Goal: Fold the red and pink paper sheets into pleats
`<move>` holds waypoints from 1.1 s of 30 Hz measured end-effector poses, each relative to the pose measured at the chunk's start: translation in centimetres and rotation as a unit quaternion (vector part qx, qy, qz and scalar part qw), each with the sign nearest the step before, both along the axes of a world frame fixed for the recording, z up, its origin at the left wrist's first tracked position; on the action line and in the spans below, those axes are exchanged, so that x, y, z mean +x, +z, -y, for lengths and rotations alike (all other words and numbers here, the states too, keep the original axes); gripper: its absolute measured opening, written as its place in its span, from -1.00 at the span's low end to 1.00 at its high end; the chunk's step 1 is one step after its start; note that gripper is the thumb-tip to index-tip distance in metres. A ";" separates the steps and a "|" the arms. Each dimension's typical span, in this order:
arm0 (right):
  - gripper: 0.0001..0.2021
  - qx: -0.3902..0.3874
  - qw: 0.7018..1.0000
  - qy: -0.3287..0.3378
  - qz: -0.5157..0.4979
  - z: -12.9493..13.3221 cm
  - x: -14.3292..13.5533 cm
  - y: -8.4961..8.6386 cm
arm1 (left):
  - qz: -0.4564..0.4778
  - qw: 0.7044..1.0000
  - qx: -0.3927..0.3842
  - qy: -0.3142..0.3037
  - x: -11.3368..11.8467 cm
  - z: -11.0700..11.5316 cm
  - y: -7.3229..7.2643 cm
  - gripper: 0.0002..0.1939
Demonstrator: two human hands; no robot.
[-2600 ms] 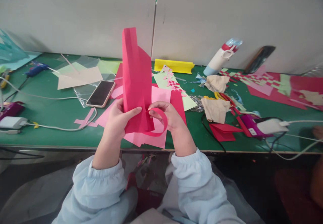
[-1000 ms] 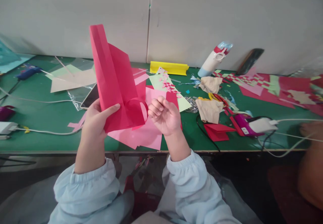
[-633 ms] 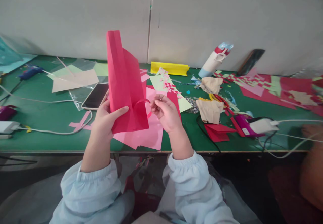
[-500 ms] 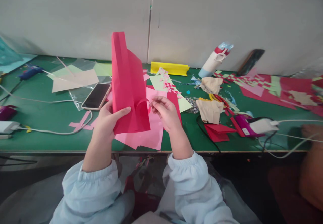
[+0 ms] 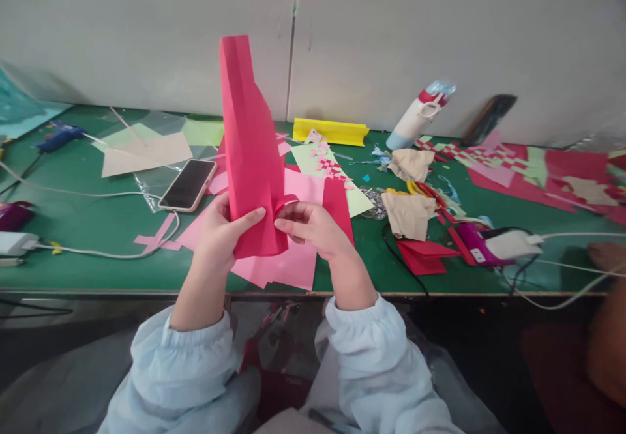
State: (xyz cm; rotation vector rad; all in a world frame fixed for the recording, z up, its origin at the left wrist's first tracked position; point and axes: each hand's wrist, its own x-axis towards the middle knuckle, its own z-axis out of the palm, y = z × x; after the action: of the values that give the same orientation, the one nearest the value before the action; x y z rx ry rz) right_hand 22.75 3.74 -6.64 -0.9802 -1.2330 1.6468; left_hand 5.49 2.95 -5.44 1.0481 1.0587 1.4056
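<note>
A folded red paper piece (image 5: 252, 154) stands upright above the table, tall and narrow at its top. My left hand (image 5: 227, 229) holds its lower left part, with the thumb across the front. At its lower right edge, my right hand (image 5: 310, 225) pinches the paper beside a curled red strip (image 5: 288, 201). Beneath both hands lie pink sheets (image 5: 293, 268) and another red sheet (image 5: 338, 206). A phone (image 5: 188, 185) rests just left of my left hand.
On the green table (image 5: 98, 216) are a yellow folded strip (image 5: 331, 131), a bottle (image 5: 418, 118), beige cloths (image 5: 409, 214), a purple box with a white plug (image 5: 472, 244), cables and a blue glue gun (image 5: 59, 139). Another person's arm (image 5: 609, 317) is at the right edge.
The red paper has risen slightly and shifted right with my left hand. My right hand has moved left against its lower edge, and the paper there is more curved inward.
</note>
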 end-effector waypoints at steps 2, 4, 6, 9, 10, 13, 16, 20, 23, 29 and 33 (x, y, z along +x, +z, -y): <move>-0.63 -0.010 0.999 0.004 -0.041 0.0 0.0 0.0 | 0.012 1.000 -0.011 -0.003 0.2 0.1 0.0 -0.56; -0.63 -0.014 0.998 0.009 -0.066 -0.1 0.1 -0.2 | 0.018 0.999 -0.026 -0.003 0.4 0.2 0.1 -0.54; -0.65 -0.005 0.998 0.007 -0.067 -0.1 0.2 -0.4 | 0.018 0.999 -0.034 0.006 0.5 0.3 0.2 -0.52; -0.69 0.021 0.998 -0.014 -0.053 -0.2 0.2 -0.6 | 0.014 0.999 -0.046 0.005 0.6 0.5 0.3 -0.49; -0.69 0.026 0.998 -0.023 -0.048 -0.2 0.2 -0.6 | 0.011 0.999 -0.052 -0.002 0.6 0.6 0.3 -0.48; -0.71 0.037 0.998 -0.043 -0.033 -0.1 0.3 -0.5 | 0.004 0.998 -0.064 -0.020 0.6 0.7 0.4 -0.47; -0.74 0.052 0.997 -0.048 -0.021 0.0 0.3 -0.2 | 0.004 0.998 -0.068 -0.016 0.6 0.7 0.4 -0.50; -0.76 0.060 0.997 -0.057 -0.005 0.1 0.3 0.1 | 0.007 0.998 -0.068 -0.003 0.8 0.8 0.4 -0.50; -0.75 0.066 0.996 -0.062 -0.005 0.2 0.2 0.3 | 0.022 0.998 -0.059 0.002 1.1 1.0 0.4 -0.52; -0.74 0.068 0.996 -0.054 -0.005 0.3 0.2 0.4 | 0.049 0.996 -0.069 -0.015 1.3 1.3 0.6 -0.53; -0.71 0.057 0.995 -0.076 -0.005 0.3 0.2 -0.1 | 0.052 0.995 -0.082 -0.007 1.4 1.3 0.8 -0.52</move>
State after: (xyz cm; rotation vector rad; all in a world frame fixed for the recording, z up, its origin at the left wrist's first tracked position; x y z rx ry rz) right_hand 22.91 3.49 -6.79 -0.9692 -1.2031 1.4460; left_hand 6.87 1.67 -4.59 0.8539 1.0680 1.3236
